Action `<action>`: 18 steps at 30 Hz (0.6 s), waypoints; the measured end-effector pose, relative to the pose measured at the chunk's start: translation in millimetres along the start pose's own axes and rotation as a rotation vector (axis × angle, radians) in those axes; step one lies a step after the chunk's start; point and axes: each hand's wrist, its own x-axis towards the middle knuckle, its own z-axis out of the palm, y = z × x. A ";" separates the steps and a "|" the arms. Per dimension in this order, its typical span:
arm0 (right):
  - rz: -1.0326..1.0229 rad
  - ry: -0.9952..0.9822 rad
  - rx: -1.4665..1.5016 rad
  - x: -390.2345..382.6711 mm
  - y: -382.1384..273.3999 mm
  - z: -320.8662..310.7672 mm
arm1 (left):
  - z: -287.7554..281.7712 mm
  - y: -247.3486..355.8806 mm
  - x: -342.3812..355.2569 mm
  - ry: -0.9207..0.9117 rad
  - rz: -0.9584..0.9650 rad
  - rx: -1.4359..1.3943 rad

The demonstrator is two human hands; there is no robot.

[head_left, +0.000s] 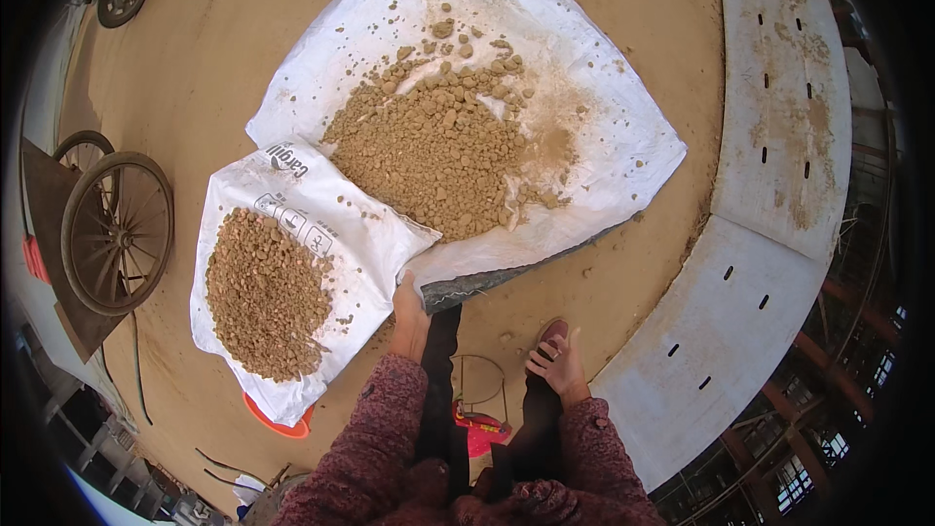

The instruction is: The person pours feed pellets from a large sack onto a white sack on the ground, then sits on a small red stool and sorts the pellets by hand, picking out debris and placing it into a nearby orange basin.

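- The left hand (409, 317) was clenched on the near edge of the large white sack (575, 127), right where that edge met the corner of the smaller white sack (341, 224) lying to its left
- The right hand (558, 362) hung released, fingers loose, grasping nothing, below the large sack's near edge and above a dark trouser leg and a reddish shoe (552, 333)
- The large sack lay spread flat on the dirt floor (224, 49), its long axis running from the lower left by the left hand up to the right; one corner pointed away at the top, another toward the curved concrete slab (779, 175) on its right
- A heap of brown clods (438, 141) sat in the middle of the large sack, with loose dust on the side toward the slab
- A finer pile of brown pellets (265, 294) sat on the smaller sack, left of the large one; an orange rim (280, 424) showed under its lower corner
- Judged from the grip, the step in hand was taking hold of the large sack's edge; lifting or dragging it would call for a firm pull and probably the second hand, since the heap looked heavy and could spill
- A rusty cart wheel (117, 232) stood well left of the large sack
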 end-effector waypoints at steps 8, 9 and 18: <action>-0.940 0.352 -1.267 41.0 -121.6 178.0 | 3.2 76.1 16.1 -0.077 -0.280 -0.160; -1.242 0.373 -1.738 43.7 -131.4 191.0 | 1.4 78.5 19.2 -0.076 -0.309 -0.174; -0.925 -0.256 -2.563 97.8 -234.1 216.9 | 34.8 72.7 5.5 0.132 -0.208 -0.295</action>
